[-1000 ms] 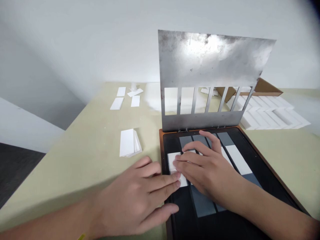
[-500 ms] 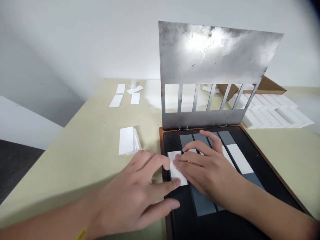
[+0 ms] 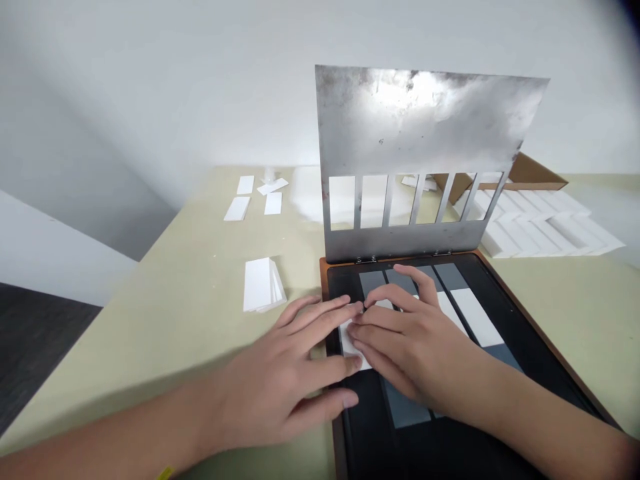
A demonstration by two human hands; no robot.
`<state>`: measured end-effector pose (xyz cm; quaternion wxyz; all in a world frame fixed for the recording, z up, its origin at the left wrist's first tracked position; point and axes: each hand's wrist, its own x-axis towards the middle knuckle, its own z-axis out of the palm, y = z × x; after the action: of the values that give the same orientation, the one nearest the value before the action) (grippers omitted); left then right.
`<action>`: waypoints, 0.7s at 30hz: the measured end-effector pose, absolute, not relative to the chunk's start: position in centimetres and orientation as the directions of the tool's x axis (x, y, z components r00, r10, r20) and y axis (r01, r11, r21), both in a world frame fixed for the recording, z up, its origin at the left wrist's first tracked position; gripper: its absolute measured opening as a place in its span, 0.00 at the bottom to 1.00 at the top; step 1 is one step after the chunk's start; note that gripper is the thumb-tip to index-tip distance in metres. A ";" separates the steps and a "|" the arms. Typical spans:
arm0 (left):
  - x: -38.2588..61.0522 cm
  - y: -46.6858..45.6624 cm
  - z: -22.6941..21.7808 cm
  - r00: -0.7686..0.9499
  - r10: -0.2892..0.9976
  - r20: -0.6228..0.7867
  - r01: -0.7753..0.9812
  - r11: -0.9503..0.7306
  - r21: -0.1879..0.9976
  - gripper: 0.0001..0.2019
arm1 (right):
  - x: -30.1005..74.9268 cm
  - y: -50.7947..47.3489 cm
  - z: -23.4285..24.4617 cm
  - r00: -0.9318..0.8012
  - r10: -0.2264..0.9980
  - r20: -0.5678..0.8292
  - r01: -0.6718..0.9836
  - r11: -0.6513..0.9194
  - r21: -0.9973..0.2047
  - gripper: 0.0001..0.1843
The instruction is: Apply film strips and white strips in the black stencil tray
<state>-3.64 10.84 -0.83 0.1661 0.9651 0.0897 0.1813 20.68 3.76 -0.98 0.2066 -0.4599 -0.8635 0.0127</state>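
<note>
A white card (image 3: 347, 339) lies along the left side of a black board (image 3: 363, 433) with dark grey slots, partly hidden by fingers. My left hand (image 3: 290, 380) reaches over it from the left, fingers stretched out and apart, tips touching its top and lower edge. From the right, my right hand (image 3: 425, 347) rests fingertips at the card's right edge, its index finger raised. Another white card (image 3: 477, 317) lies farther right in the board. A metal plate (image 3: 370, 133) with a row of cut-out windows stands upright, hinged at the board's back edge.
On the pale table (image 3: 175, 287), a stack of white cards (image 3: 259, 283) lies left of the board. Several cards (image 3: 237, 208) lie farther back. Behind the plate on the right are rows of white pieces (image 3: 545, 220) and a brown cardboard box (image 3: 540, 173).
My left fingers have straightened from a curled pose and moved forward over the card's upper end. My right hand stays nearly in place. The whole view has shifted slightly.
</note>
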 end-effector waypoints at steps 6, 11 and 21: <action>-3.6 11.0 -0.9 0.911 0.206 0.359 0.093 -0.947 0.306 0.10 | 21.5 3.2 1.9 -0.445 0.818 0.366 0.732 0.567 -0.378 0.18; -2.7 10.7 -0.2 0.902 0.156 0.402 0.049 -0.964 0.262 0.10 | 23.8 2.8 4.5 -0.335 0.864 0.376 0.806 0.469 -0.360 0.14; -0.5 8.9 -0.7 0.863 0.177 0.473 0.122 -0.982 0.144 0.07 | 24.6 3.0 0.7 -0.505 0.829 0.242 0.836 0.539 -0.104 0.05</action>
<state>-0.48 8.89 -0.73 0.0547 0.9636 0.0777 0.2498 24.60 3.01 0.70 0.1323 -0.4797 -0.8673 -0.0135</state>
